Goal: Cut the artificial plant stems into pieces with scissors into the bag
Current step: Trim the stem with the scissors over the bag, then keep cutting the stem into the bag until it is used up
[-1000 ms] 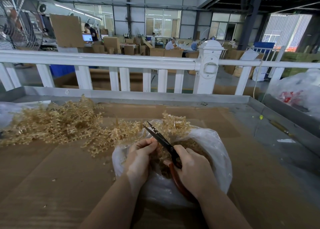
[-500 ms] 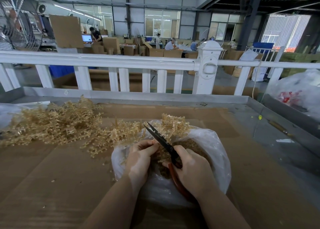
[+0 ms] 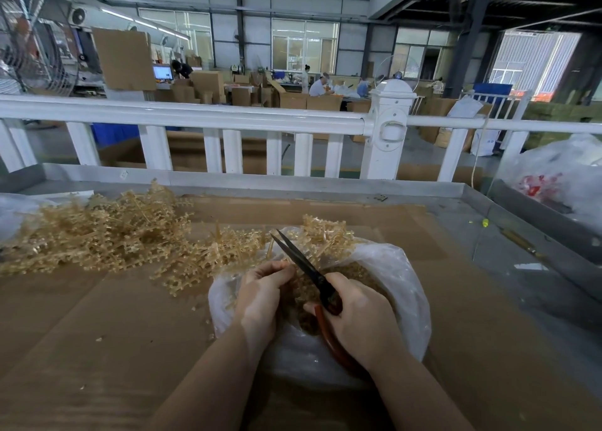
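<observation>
Golden plastic stem pinched in the left hand over the open clear bag of cut pieces, right hand gripping red-handled scissors, uncut stems heaped left on cardboard.

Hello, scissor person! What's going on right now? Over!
Right hand grips scissors, blades slightly apart. Left hand holds stems over the bag. Uncut pile waits left. Nothing blocking.
</observation>
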Tool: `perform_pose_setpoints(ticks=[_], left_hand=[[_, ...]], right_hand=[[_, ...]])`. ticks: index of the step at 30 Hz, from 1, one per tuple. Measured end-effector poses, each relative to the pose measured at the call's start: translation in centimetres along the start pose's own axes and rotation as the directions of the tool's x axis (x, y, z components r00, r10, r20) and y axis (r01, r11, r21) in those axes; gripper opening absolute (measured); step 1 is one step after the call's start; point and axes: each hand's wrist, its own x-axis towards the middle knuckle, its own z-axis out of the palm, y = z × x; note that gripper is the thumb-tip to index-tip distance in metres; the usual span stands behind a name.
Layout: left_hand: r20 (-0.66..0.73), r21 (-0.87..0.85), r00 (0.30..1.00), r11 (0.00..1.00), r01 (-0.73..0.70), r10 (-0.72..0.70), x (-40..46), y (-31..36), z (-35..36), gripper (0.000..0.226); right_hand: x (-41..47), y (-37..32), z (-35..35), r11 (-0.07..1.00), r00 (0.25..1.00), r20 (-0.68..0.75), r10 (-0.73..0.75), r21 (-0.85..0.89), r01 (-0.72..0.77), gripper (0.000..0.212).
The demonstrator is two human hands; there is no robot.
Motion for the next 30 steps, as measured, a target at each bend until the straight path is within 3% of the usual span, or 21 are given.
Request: perform_pose_setpoints(ticks=[7,13,15,21,23,25,27,30], left_hand=[[0.045,0.101,0.998,0.994,-0.05,0.046,-0.6,0.9,0.8,0.006],[0.217,0.071,0.975,0.995,-0.063,0.046,-1.8,1.8,1.1,0.049],[0.241,0.088,0.97,0.995,-0.05,0.027,-1.8,2.0,0.9,0.054],[0.109,0.143,0.983,0.976,-0.166,0.151,-0.9,2.3,0.4,0.021],[0.106,0.191,0.98,0.964,-0.184,0.166,-0.5,2.5,0.3,0.019],[0.129,0.176,0.983,0.972,-0.155,0.134,-0.2,2.7,0.4,0.037],[0.186,0.071,0.982,0.997,-0.04,0.026,-0.1,2.8,0.6,0.06],[0.29,-0.053,0.948,0.987,0.152,-0.13,-0.1,3.0,1.0,0.048]], right_hand=[[1.8,-2.0,-0.9,0.979,0.997,-0.039,0.074,0.192,-0.065,0.022],[3.2,-3.0,-1.4,0.956,0.993,-0.028,0.119,0.274,-0.107,0.022],[3.4,-2.8,-1.7,0.95,0.99,-0.015,0.14,0.285,-0.13,0.02],[4.5,-2.4,-3.9,0.855,0.984,0.035,0.174,0.491,-0.168,0.022],[4.9,-2.4,-4.9,0.787,0.986,0.049,0.158,0.597,-0.156,0.023],[5.2,-2.3,-5.7,0.705,0.983,0.068,0.172,0.688,-0.171,0.026],[5.4,-2.3,-5.9,0.636,0.973,0.088,0.212,0.743,-0.206,0.03],[5.4,-2.2,-5.7,0.556,0.956,0.113,0.272,0.792,-0.252,0.034]])
